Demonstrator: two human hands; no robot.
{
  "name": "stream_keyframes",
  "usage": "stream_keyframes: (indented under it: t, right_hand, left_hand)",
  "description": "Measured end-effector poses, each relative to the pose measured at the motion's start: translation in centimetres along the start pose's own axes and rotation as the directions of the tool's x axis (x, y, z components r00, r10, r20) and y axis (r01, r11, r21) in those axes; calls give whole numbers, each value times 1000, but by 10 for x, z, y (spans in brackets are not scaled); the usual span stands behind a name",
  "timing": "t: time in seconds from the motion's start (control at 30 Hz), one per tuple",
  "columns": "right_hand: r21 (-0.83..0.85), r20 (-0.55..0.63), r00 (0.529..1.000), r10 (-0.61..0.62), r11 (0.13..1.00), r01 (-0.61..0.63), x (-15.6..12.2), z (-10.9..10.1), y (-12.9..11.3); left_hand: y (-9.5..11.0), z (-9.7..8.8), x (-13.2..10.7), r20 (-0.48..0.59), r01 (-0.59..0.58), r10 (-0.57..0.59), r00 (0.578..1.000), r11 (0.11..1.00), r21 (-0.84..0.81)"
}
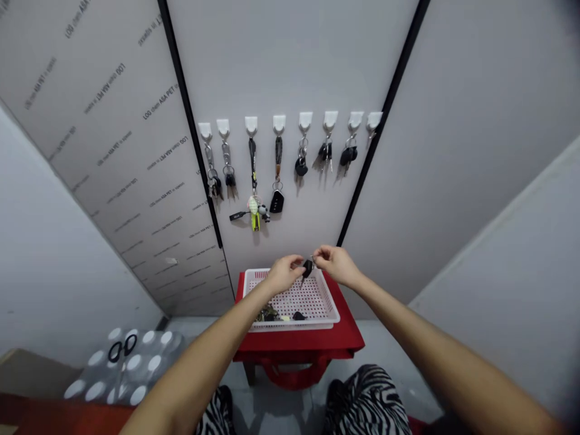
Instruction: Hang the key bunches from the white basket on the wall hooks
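Observation:
Over the white perforated plastic basket [336, 311], my two hands meet at a black-headed key [307, 267] with its blade pointing down. My right hand [339, 264] is closed, its thumb and fingertips pinching the small metal ring at the top of the key. From the other side, my left hand [285, 273] has its thumb and forefinger curled at the black key head. A small pile of keys [267, 313] lies at the basket's near left, partly hidden by my left forearm. Beside it rests another black key [298, 316].
A row of white adhesive hooks [279, 123] on the wall panel carries several key sets, including a car key fob [277, 201]. The basket stands on a red-covered stool [347, 338]. Black-handled scissors [122, 348] lie on a grey polka-dot surface [147, 362] at lower left.

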State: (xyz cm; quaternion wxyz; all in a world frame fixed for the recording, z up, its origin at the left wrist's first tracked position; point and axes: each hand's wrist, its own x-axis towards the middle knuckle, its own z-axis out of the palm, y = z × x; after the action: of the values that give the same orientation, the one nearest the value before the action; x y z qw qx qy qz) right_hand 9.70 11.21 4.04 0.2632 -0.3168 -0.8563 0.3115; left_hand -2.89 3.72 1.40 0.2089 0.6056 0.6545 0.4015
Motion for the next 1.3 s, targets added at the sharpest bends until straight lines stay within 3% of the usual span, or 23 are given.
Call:
stream_keyframes:
  t: [0.17, 0.33, 0.43, 0.5, 0.63, 0.8, 1.03, 1.23, 1.3]
  right_hand:
    - [230, -27, 993, 114, 968, -105, 12, -28, -7]
    - [311, -108, 985, 133, 946, -93, 21, -59, -8]
    - [307, -198, 973, 120, 950, -55, 34, -88, -16]
    - [277, -292, 951, 99, 961, -15, 46, -114, -26]
    - [233, -475, 877, 67, 971, 52, 73, -164, -51]
    - [178, -592, 801, 87, 984, 24, 106, -199, -62]
    - [-83, -627, 777, 65, 985, -149, 132, -201, -54]
    - [-178, -647, 762, 32, 965, -192, 127, -194, -52]
    - [-203, -695, 719, -15, 963, -177, 119, -191, -54]
  left_hand:
    - [31, 7, 21, 6, 5, -4, 1000, 984, -177]
    - [58, 15, 39, 51, 56, -43, 998, 961, -272]
    - [83, 15, 57, 10, -11, 13, 1000, 980, -197]
    - [105, 12, 72, -92, -108, 97, 991, 987, -119]
    - [152, -1, 102, -262, -288, 298, 918, 954, 78]
    - [187, -12, 123, -236, -302, 367, 900, 914, 270]
    - [183, -12, 126, -159, -269, 350, 923, 885, 381]
    - [162, -24, 117, -168, -240, 294, 941, 930, 278]
    - [150, -30, 109, -186, -219, 264, 947, 948, 230]
